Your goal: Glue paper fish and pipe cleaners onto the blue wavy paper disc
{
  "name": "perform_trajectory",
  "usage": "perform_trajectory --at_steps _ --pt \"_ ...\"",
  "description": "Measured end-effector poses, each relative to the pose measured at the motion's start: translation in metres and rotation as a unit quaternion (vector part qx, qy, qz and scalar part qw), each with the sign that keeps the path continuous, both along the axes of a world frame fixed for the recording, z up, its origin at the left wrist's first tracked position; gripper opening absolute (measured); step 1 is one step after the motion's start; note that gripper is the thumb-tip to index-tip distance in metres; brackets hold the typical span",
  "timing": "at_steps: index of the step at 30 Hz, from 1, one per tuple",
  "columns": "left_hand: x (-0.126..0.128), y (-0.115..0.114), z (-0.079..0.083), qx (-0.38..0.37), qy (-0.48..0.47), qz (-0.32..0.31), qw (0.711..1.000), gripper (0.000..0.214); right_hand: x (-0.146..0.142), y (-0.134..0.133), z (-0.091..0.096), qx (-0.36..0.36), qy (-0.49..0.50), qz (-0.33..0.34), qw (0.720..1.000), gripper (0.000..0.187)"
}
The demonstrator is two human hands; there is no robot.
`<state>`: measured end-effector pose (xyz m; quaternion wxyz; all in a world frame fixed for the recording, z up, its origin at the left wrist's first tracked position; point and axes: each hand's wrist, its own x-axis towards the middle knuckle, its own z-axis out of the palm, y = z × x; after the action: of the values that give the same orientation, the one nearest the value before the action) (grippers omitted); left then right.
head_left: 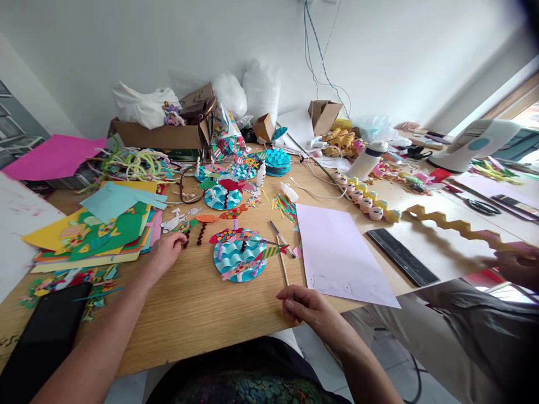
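My left hand (167,255) pinches the dark brown twisted stem below a green paper fish (189,224). Beside it lie an orange paper fish (207,218) on a similar stem and a red-orange spotted fish (234,211). In front of me sits a round blue paper-wave base (229,259) bearing several patterned paper fish. My right hand (305,306) is loosely curled at the table's near edge, its fingers by the lower end of a thin wooden stick (285,272). What those fingers hold, if anything, is hidden. A pen (283,238) lies just beyond.
Left are coloured paper sheets (101,224), paper scraps and a black phone (50,320). A lilac sheet (341,247) with pencilled fish and a black slab (402,257) lie right. A co-worker's hand (520,266) holds an egg-carton strip (458,225). Glue bottle (261,175) behind.
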<state>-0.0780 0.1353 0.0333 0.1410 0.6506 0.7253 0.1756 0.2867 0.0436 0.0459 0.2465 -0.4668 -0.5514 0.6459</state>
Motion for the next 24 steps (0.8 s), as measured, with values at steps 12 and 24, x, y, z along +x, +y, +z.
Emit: perform_trajectory --at_steps 12,24 --pt "-0.0013 -0.0008 0.0038 0.012 0.019 -0.025 0.999 0.023 0.0010 -0.0015 0.0040 0.008 -0.019 -0.006 1.000 0.037" --pt "0.0020 0.0019 -0.0010 0.040 0.031 -0.008 0.999 0.019 0.0012 -0.0027 0.0074 -0.002 -0.031 -0.025 0.999 0.037"
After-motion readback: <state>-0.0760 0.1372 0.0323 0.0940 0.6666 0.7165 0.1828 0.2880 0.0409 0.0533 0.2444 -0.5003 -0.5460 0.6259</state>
